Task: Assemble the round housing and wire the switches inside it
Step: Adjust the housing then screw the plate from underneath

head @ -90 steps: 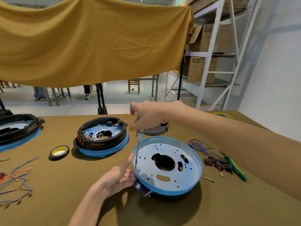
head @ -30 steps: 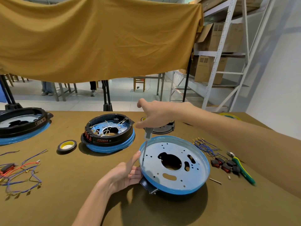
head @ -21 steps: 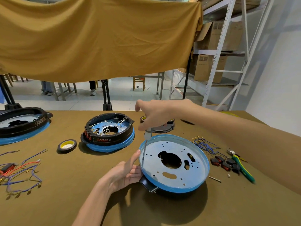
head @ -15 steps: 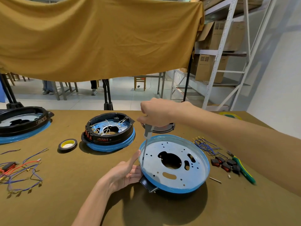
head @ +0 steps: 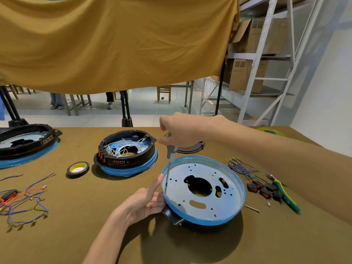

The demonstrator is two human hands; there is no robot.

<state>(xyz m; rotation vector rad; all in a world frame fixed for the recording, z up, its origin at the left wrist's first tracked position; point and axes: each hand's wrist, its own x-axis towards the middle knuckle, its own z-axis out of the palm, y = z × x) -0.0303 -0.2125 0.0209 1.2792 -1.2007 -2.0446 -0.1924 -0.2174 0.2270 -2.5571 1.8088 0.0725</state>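
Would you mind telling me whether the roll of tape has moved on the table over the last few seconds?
No. The roll of tape lies just left of the wired housing, as before; only the camera shifted.

Bright, even daylight is filling the scene, coming mostly from the open floor behind the hanging cloth (head: 114, 44) and from above. The round housing (head: 203, 189) is casting a broad, soft shadow toward the viewer on the bench (head: 57, 241); a smaller one is lying under the tape roll (head: 78, 168). The pale metal plate is glaring mildly. Wide-angle distortion is bending the shelving (head: 266, 54) and stretching the right forearm (head: 285, 168) at the edge. Focus is staying fairly sharp, softening toward the corners.
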